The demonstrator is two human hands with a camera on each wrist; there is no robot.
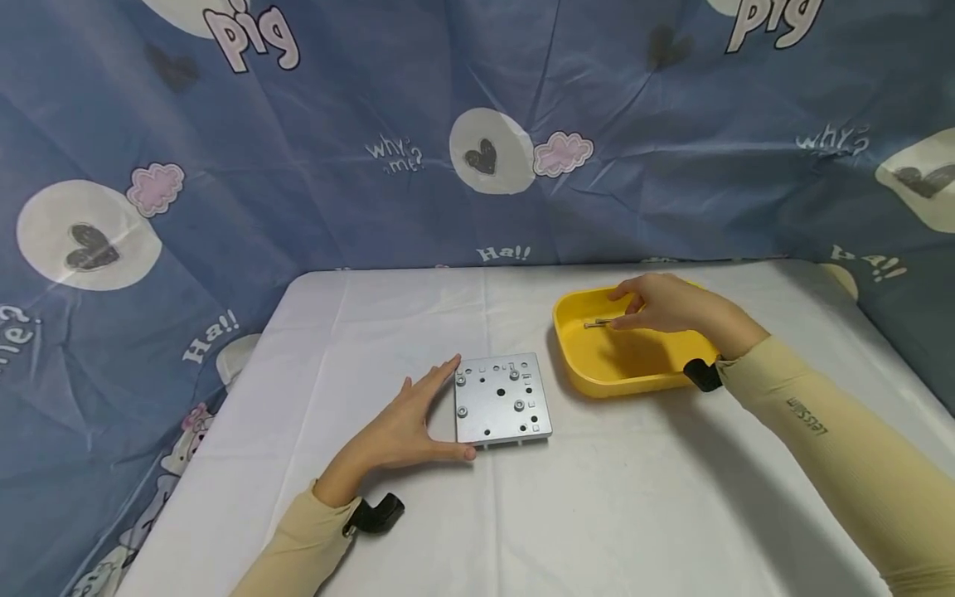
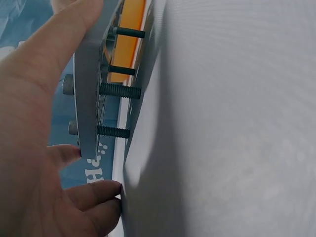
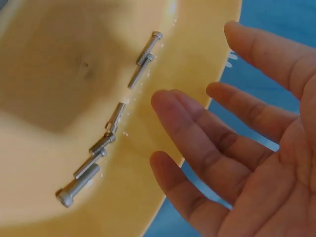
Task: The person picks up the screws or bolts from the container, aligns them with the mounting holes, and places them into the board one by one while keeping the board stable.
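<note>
A silver metal plate (image 1: 481, 394) with many holes stands on the white cloth, several socket-head screws seated in it. Their threaded shanks (image 2: 118, 91) stick out below, seen in the left wrist view. My left hand (image 1: 403, 431) holds the plate from its left side, thumb at the near edge and forefinger at the far left corner. Over the yellow tray (image 1: 608, 387), my right hand (image 1: 664, 303) reaches in from the right, fingers spread and nothing between them. Loose socket-head screws (image 3: 79, 185) lie in a row along the tray's inner side, close to those fingertips.
The tray stands to the right of the plate on a table with a white cloth (image 1: 418, 547). Behind and to the left hangs a blue printed curtain (image 1: 358, 207). Each wrist carries a small black camera mount (image 1: 373, 514).
</note>
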